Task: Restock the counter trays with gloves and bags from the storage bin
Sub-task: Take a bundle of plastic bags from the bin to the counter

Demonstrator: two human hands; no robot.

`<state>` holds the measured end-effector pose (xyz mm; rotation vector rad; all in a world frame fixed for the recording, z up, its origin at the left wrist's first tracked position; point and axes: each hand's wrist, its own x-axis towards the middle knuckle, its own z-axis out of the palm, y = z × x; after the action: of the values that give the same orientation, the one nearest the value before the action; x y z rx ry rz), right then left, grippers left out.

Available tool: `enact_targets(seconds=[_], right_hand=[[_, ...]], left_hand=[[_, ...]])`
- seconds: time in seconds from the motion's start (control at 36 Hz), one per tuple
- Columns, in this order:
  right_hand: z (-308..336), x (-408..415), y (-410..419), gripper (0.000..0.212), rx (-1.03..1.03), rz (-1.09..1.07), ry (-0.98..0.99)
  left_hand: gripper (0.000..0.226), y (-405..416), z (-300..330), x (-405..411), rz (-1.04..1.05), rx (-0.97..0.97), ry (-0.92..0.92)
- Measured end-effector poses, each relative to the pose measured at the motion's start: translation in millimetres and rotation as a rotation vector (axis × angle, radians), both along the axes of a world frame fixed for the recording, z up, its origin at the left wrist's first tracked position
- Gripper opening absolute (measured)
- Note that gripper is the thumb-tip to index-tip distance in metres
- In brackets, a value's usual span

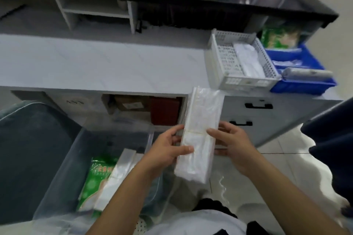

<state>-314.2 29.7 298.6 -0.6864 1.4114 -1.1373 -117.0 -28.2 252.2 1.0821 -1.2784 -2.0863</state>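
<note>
Clear-wrapped, the long pack of white bags (198,135) hangs above the storage bin (57,187) as I clasp it, left hand (166,150) and right hand (233,143) curled round its sides.

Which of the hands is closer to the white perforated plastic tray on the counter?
Right. The right hand grips the long clear-wrapped white packet almost directly below the white perforated plastic tray; the left hand grips the packet's other edge, farther left.

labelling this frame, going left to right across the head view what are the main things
clear storage bin → green packet inside it → left hand → white bag pack → right hand → white basket tray → blue tray
</note>
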Motion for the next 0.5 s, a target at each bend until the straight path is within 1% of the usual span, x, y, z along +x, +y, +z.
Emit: enact_targets(seconds=[0.11,0.25,0.39,0.5], right_hand=[[2,-44,12,0.035,-0.006,0.015,-0.044],[5,-111,22,0.035,-0.037,-0.006,-0.078],[0,-187,37,0.034,-0.065,-0.072,-0.045],[-1,-239,42,0.029,-0.106,-0.111,0.014]], left_hand=[[0.072,4,14,-41,-0.066,-0.071,-0.046],[0.070,13,24,-114,-0.026,-0.106,-0.067],[0.065,28,24,-197,-0.019,-0.153,-0.081],[0.060,36,21,-258,0.008,-0.202,-0.071]])
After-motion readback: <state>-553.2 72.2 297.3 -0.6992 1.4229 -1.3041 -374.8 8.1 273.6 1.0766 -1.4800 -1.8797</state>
